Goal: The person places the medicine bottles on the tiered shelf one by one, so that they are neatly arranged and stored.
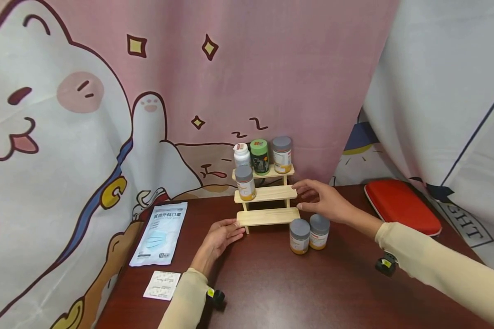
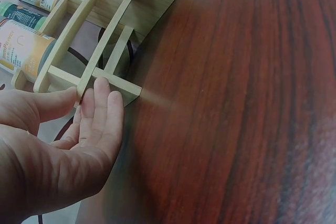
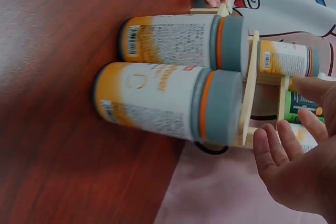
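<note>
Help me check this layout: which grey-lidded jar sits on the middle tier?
The jar at the left end of the middle tier. Of the other grey-lidded jars, one stands on the top tier, two on the table.

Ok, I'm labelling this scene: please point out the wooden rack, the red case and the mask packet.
Wooden rack (image 1: pixel 268 216): head view, bottom step.
Red case (image 1: pixel 401 206): head view, top.
Mask packet (image 1: pixel 159 234): head view, upper face.

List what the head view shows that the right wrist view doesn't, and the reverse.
Only the head view: the red case and the small white printed square. Only the right wrist view: barcodes on the two grey-lidded jars on the table. Both: those jars, the wooden stand, the left hand and the right hand.
</note>
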A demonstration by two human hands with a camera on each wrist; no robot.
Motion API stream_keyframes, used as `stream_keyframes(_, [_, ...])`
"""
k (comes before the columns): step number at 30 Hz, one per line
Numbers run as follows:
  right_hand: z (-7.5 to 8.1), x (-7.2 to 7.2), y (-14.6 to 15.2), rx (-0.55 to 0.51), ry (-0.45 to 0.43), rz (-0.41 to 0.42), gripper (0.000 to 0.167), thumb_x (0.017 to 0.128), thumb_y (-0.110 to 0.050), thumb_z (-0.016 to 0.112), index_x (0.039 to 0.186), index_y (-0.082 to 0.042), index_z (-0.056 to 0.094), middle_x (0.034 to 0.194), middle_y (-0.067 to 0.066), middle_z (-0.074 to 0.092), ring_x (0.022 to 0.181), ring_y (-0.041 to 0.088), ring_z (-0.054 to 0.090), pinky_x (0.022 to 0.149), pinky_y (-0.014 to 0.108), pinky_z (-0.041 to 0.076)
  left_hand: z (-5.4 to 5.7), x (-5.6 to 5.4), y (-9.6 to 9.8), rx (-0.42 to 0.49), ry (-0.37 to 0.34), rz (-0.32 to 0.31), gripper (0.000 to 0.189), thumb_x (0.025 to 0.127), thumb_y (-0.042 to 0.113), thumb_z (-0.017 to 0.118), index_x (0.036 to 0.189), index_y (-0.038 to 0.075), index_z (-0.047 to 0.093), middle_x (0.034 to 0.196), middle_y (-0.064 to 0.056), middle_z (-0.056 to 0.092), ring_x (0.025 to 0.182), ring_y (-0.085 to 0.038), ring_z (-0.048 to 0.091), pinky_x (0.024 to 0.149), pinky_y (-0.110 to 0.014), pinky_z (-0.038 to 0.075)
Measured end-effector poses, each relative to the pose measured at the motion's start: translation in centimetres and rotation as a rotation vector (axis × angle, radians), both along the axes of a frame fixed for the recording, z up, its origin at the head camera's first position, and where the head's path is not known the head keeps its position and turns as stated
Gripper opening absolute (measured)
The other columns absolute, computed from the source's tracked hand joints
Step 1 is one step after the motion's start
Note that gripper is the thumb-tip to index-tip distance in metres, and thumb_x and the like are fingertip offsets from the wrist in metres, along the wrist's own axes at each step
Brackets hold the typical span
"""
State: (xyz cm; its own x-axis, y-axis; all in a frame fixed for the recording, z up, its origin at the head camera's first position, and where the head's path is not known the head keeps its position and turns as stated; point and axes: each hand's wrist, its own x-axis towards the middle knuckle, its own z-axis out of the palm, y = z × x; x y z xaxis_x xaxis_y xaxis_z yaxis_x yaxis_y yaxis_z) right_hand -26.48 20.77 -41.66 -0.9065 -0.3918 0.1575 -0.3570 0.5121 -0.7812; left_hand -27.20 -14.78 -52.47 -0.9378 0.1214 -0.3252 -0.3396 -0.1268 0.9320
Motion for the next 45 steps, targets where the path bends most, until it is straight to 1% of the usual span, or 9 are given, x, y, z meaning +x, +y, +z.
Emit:
stream_keyframes(6, [-1.2, 0.7, 1.5, 0.008, -0.066, 0.063, 0.05, 0.097, -0.015, 0.078, 0.143, -0.011, 0.059, 0.138, 0.016, 0.065, 0.126, 0.04, 0.064, 0.104, 0.053, 0.058, -0.2, 0.0, 0.1, 0.002, 0.009, -0.007, 0.039, 0.106, 0.005, 0.06, 0.142, -0.008, 0.053, 0.119, -0.014, 0.069, 0.108, -0.024, 0.077, 0.1, -0.039, 0.065])
stream_keyframes(11, [-2.1, 1.0, 2.7, -0.009, -0.156, 0.102, 0.051, 0.098, -0.022, 0.077, 0.145, -0.016, 0.057, 0.141, 0.013, 0.064, 0.131, 0.04, 0.061, 0.108, 0.051, 0.053, -0.3, 0.0, 0.0, -0.001, 0.011, -0.004, 0.038, 0.106, 0.005, 0.059, 0.142, -0.008, 0.052, 0.12, -0.014, 0.069, 0.108, -0.023, 0.076, 0.099, -0.038, 0.065])
stream_keyframes(16, [-2.6, 1.4, 3.7, -0.026, -0.223, 0.103, 0.058, 0.096, -0.027, 0.079, 0.148, -0.018, 0.054, 0.147, 0.012, 0.06, 0.137, 0.041, 0.056, 0.115, 0.06, 0.049, -0.3, 0.0, -0.1, -0.004, 0.014, -0.01, 0.039, 0.107, 0.006, 0.059, 0.142, -0.008, 0.052, 0.121, -0.015, 0.069, 0.109, -0.024, 0.076, 0.1, -0.039, 0.065])
stream_keyframes(21, [-3.5, 1.7, 4.5, -0.041, -0.276, 0.164, 0.068, 0.093, -0.022, 0.081, 0.153, -0.02, 0.048, 0.153, 0.013, 0.055, 0.144, 0.042, 0.049, 0.119, 0.071, 0.039, -0.3, -0.1, -0.2, -0.006, 0.014, -0.016, 0.038, 0.106, 0.007, 0.06, 0.141, -0.007, 0.054, 0.122, -0.016, 0.07, 0.113, -0.027, 0.076, 0.102, -0.041, 0.063])
stream_keyframes(23, [-3.9, 1.8, 4.6, -0.048, -0.289, 0.197, 0.072, 0.092, -0.02, 0.082, 0.155, -0.02, 0.046, 0.155, 0.015, 0.053, 0.144, 0.041, 0.048, 0.117, 0.067, 0.041, -0.3, -0.1, -0.2, -0.005, 0.014, -0.017, 0.037, 0.106, 0.007, 0.061, 0.14, -0.007, 0.054, 0.122, -0.016, 0.07, 0.113, -0.028, 0.076, 0.103, -0.041, 0.063])
stream_keyframes(28, [-4.9, 2.2, 4.8, -0.082, -0.323, 0.235, 0.075, 0.092, -0.014, 0.082, 0.156, -0.021, 0.046, 0.157, 0.018, 0.049, 0.137, 0.03, 0.052, 0.11, 0.046, 0.047, -0.3, 0.0, -0.2, -0.004, 0.009, -0.018, 0.037, 0.106, 0.006, 0.06, 0.141, -0.007, 0.054, 0.122, -0.016, 0.071, 0.112, -0.027, 0.076, 0.103, -0.042, 0.063])
stream_keyframes(34, [-5.6, 2.4, 5.2, -0.102, -0.346, 0.222, 0.074, 0.093, -0.014, 0.081, 0.157, -0.02, 0.043, 0.157, 0.02, 0.046, 0.135, 0.03, 0.052, 0.112, 0.046, 0.046, -0.4, -0.1, -0.2, 0.0, 0.006, -0.02, 0.038, 0.106, 0.007, 0.061, 0.141, -0.007, 0.054, 0.121, -0.015, 0.07, 0.11, -0.025, 0.077, 0.103, -0.042, 0.063])
stream_keyframes(41, [-6.0, 2.1, 5.4, -0.122, -0.363, 0.189, 0.061, 0.093, -0.014, 0.08, 0.146, -0.016, 0.05, 0.146, 0.014, 0.056, 0.131, 0.027, 0.055, 0.111, 0.041, 0.048, -0.4, -0.2, -0.1, 0.01, 0.011, -0.021, 0.038, 0.106, 0.007, 0.06, 0.14, -0.007, 0.054, 0.119, -0.014, 0.07, 0.108, -0.024, 0.077, 0.1, -0.039, 0.065])
stream_keyframes(45, [-6.1, 2.0, 5.5, -0.124, -0.375, 0.155, 0.06, 0.092, -0.018, 0.082, 0.144, -0.019, 0.053, 0.144, 0.01, 0.059, 0.131, 0.026, 0.055, 0.111, 0.041, 0.048, -0.4, -0.2, -0.1, 0.007, 0.009, -0.017, 0.038, 0.106, 0.007, 0.06, 0.141, -0.007, 0.053, 0.119, -0.014, 0.07, 0.109, -0.024, 0.077, 0.099, -0.038, 0.065])
